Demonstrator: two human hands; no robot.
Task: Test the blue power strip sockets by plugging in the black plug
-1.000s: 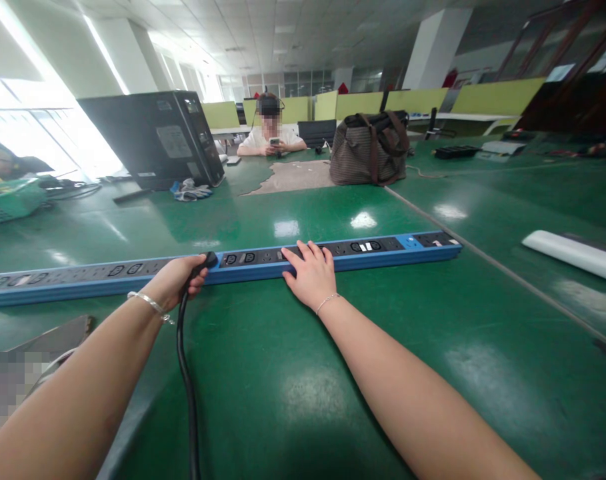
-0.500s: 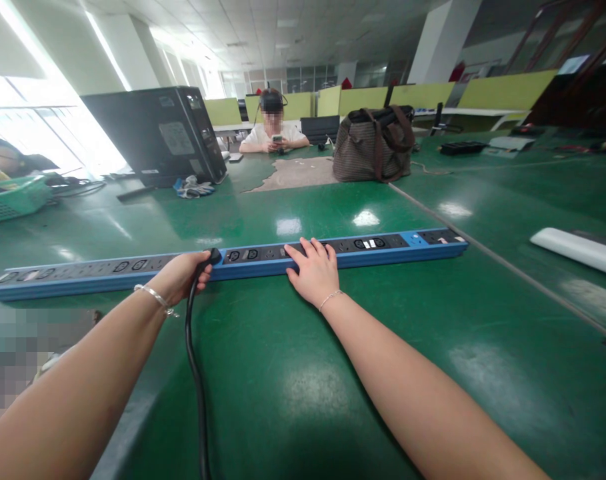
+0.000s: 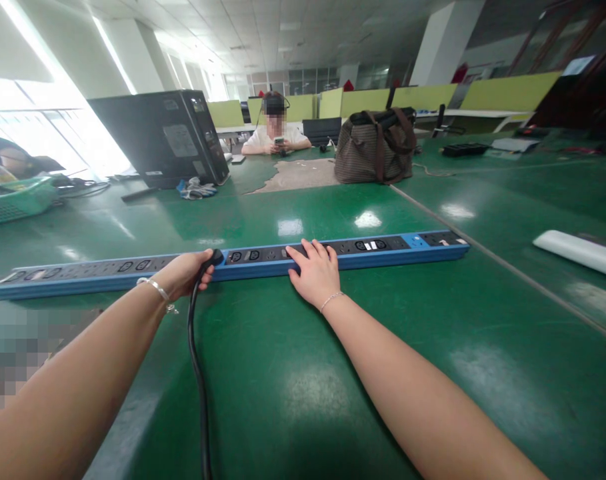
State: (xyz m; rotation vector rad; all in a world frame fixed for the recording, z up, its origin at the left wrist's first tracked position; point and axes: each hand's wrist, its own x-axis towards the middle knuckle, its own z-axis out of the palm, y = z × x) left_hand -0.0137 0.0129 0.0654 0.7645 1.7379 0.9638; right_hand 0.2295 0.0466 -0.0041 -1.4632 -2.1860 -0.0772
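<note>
A long blue power strip (image 3: 253,270) with black socket panels lies across the green table (image 3: 303,373). My left hand (image 3: 189,272) is closed around a black plug (image 3: 216,257), which sits against the strip left of its middle. Whether its pins are in a socket is hidden. From the plug a thick black cable (image 3: 197,360) runs down toward the table's near side. Farther right, my right hand (image 3: 317,272) rests on the strip, fingers spread over its top and thumb by the near edge.
Behind the strip stand a black computer case (image 3: 167,140), a pair of gloves (image 3: 197,189) and a brown bag (image 3: 367,150). A green basket (image 3: 20,200) is at the left, a white bar-shaped object (image 3: 577,253) at the right. Across the table sits a person (image 3: 275,133) holding a phone.
The view has shifted very slightly. Both hands keep their places on the plug and the power strip.
</note>
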